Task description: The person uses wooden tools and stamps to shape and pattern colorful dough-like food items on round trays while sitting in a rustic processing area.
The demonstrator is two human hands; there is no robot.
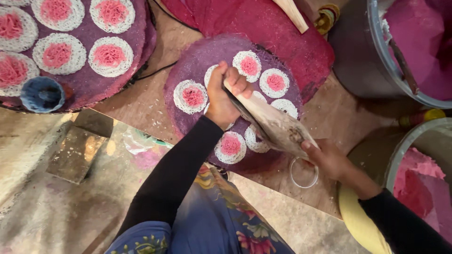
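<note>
Worn brown plywood forms the surface, set low over a dusty concrete floor. Near the middle of the surface lies a round purple mesh mat dotted with small white-rimmed lacy discs with pink centres. The left hand is curled tight around the upper end of a long pale wooden paddle, which slants across the mat toward the near edge of the surface. The right hand pinches the lower, broader end of the paddle between thumb and fingers, just above a clear plastic ring that lies flat on the surface beside the mat's near rim. Both arms wear black sleeves, and a blue floral skirt shows below them.

At the far left corner a second, larger purple round mat carries more pink-and-white discs, and a dark blue cone-shaped spool rests at its near rim. Behind the central mat, a dark red mesh sheet is spread toward the far edge. At the right edge stand two grey buckets: the farther one holds magenta mass, and the nearer one holds pink mass.
</note>
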